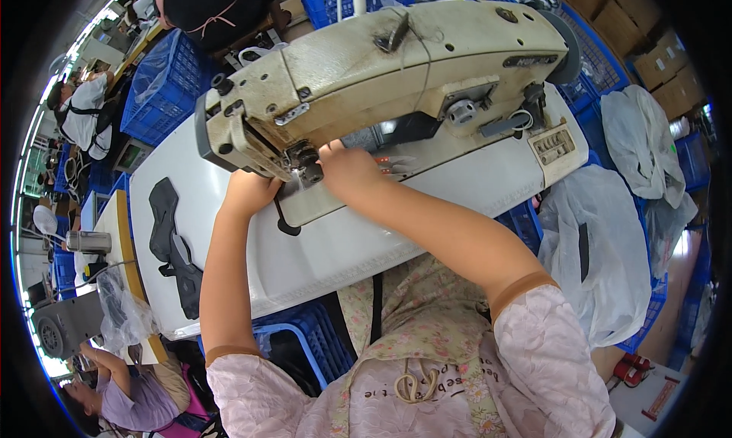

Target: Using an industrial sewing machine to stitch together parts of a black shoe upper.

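Blue crates [169, 95] crowded around a white table [328, 243] bearing a cream sewing machine [374, 68]. Dark flat pieces [163, 217] lay at the table's left; a dark workpiece [410, 130] lay beneath the machine, just beside the right hand [348, 171], its fingers curled together. The left hand [253, 192] had hidden fingertips; I couldn't tell what either gripped

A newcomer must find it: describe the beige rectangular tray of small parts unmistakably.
Start at the large cream metal sewing machine. Below its dark round handwheel, find the right end of the white tabletop. There lies the beige rectangular tray, set apart from the crinkled white plastic bag beyond by its recess of small parts.
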Demonstrator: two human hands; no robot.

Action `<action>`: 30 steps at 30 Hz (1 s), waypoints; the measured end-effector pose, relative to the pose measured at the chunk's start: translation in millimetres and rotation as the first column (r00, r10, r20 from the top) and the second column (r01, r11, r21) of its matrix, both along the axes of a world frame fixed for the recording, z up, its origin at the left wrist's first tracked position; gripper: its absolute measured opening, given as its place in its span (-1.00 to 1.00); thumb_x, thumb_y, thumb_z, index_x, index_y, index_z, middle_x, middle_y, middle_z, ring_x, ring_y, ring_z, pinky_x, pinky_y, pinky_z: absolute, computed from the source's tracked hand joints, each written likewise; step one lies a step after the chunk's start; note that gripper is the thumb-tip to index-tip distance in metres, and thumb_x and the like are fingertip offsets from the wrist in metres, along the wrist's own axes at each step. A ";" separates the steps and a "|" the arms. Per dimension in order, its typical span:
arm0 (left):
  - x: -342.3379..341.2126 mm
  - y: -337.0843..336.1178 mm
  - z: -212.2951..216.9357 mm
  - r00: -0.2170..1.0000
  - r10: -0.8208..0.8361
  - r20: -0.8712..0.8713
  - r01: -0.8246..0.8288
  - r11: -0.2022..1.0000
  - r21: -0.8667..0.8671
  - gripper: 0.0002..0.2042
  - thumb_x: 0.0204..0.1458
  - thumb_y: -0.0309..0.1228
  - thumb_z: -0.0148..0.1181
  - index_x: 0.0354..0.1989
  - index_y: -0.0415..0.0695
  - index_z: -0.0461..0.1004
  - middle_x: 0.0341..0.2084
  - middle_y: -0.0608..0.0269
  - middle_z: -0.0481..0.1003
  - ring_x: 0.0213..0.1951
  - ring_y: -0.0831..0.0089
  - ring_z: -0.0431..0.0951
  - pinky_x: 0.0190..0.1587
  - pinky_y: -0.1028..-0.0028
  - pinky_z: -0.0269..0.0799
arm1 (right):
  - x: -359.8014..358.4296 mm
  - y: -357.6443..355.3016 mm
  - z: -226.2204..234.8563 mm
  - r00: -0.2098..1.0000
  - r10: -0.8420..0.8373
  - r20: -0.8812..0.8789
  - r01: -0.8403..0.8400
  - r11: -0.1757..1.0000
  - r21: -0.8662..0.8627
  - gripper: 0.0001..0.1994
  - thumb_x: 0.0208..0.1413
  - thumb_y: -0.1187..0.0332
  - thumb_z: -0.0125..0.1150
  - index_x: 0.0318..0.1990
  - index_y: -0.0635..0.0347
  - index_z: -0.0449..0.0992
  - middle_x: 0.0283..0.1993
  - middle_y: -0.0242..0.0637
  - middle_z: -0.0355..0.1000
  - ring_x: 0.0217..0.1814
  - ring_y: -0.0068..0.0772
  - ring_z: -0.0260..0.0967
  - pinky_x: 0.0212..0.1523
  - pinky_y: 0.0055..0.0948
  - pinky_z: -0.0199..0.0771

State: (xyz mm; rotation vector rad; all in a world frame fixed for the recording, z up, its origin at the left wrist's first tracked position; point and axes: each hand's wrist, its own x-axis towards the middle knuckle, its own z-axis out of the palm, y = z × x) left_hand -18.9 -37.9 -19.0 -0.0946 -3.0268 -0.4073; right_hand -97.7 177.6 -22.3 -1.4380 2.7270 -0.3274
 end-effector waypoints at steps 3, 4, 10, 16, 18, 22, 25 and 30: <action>1.9 -3.5 -2.6 0.993 0.000 -0.116 -0.013 0.994 -0.112 -0.78 -0.03 -0.37 0.24 -0.20 -0.13 0.59 -0.19 0.06 0.58 -0.10 -0.01 0.53 -0.02 0.14 0.43 | -8.4 3.3 13.0 0.995 0.055 0.086 -0.057 0.998 0.020 -0.70 0.14 0.36 0.07 0.02 0.18 0.52 0.13 -0.02 0.40 0.18 -0.15 0.37 -0.35 -0.27 0.62; 1.8 -6.7 -6.7 0.973 -0.047 -0.225 0.011 0.987 -0.158 -0.81 -0.05 -0.35 0.25 -0.25 -0.08 0.62 -0.24 0.11 0.60 -0.12 0.02 0.54 -0.01 0.14 0.44 | -8.0 9.2 15.2 0.994 0.069 0.081 -0.070 0.997 0.019 -0.70 0.14 0.36 0.07 0.02 0.18 0.52 0.13 -0.02 0.40 0.18 -0.15 0.37 -0.35 -0.27 0.62; 12.1 -26.7 -4.4 0.997 0.026 -0.072 -0.050 0.937 -0.345 -0.76 0.08 -0.26 0.19 -0.15 -0.08 0.56 -0.12 0.07 0.55 -0.03 0.06 0.52 -0.09 0.20 0.51 | 10.3 71.3 50.3 0.941 0.256 -0.220 -0.308 0.919 -0.247 -0.57 -0.07 0.48 0.13 0.05 0.13 0.50 0.01 -0.22 0.48 0.03 -0.19 0.45 -0.19 -0.29 0.59; 13.1 -30.2 -20.6 0.968 0.215 -0.126 -0.248 0.879 -0.408 -0.62 0.22 -0.12 0.04 0.08 -0.07 0.46 0.00 -0.18 0.51 -0.04 -0.09 0.57 -0.19 0.17 0.59 | 2.3 122.3 51.8 0.998 -0.054 -0.016 0.038 0.861 -0.507 -0.53 -0.07 0.57 0.10 0.08 0.11 0.51 -0.17 -0.24 0.53 -0.20 -0.17 0.51 -0.25 -0.24 0.54; 17.4 -25.9 -28.8 0.928 0.250 -0.275 -0.353 0.827 -0.439 -0.77 0.15 -0.19 0.11 -0.13 0.00 0.53 -0.09 -0.11 0.55 -0.12 0.07 0.60 -0.27 0.20 0.61 | 1.5 133.4 30.1 0.948 -0.173 0.268 0.303 0.748 -0.590 -0.64 0.07 0.59 0.07 0.04 0.16 0.53 -0.16 -0.16 0.53 -0.21 -0.18 0.53 -0.20 -0.29 0.53; 32.1 -22.0 -18.6 0.949 0.279 -0.144 -0.314 0.836 -0.451 -0.61 0.16 -0.14 0.12 0.02 -0.16 0.48 -0.09 -0.22 0.54 -0.17 0.03 0.63 -0.23 0.22 0.61 | -2.8 180.7 25.7 0.977 -0.188 0.101 0.213 0.873 -0.438 -0.78 0.16 0.53 0.14 -0.06 0.26 0.57 -0.18 -0.13 0.55 -0.21 -0.32 0.55 -0.20 -0.42 0.51; 37.3 -13.3 -19.4 0.944 0.300 -0.135 -0.326 0.798 -0.506 -0.59 0.03 -0.34 0.19 0.09 -0.15 0.47 -0.05 -0.21 0.53 -0.20 0.05 0.63 -0.26 0.26 0.61 | 9.9 202.6 15.8 0.820 -0.175 0.545 0.404 0.851 -0.334 -0.76 0.11 0.53 0.19 -0.04 0.30 0.54 -0.26 -0.21 0.54 -0.32 -0.44 0.51 -0.29 -0.46 0.50; 42.0 -4.1 -15.0 0.902 0.402 -0.157 -0.431 0.819 -0.379 -0.51 -0.11 -0.51 0.20 0.12 -0.07 0.48 0.07 0.03 0.51 -0.14 0.09 0.61 -0.28 0.30 0.62 | 22.6 174.7 37.2 0.575 -0.337 0.746 0.488 0.873 0.018 -0.73 0.09 0.51 0.17 -0.03 0.33 0.49 -0.34 -0.28 0.50 -0.53 -0.54 0.38 -0.45 -0.55 0.44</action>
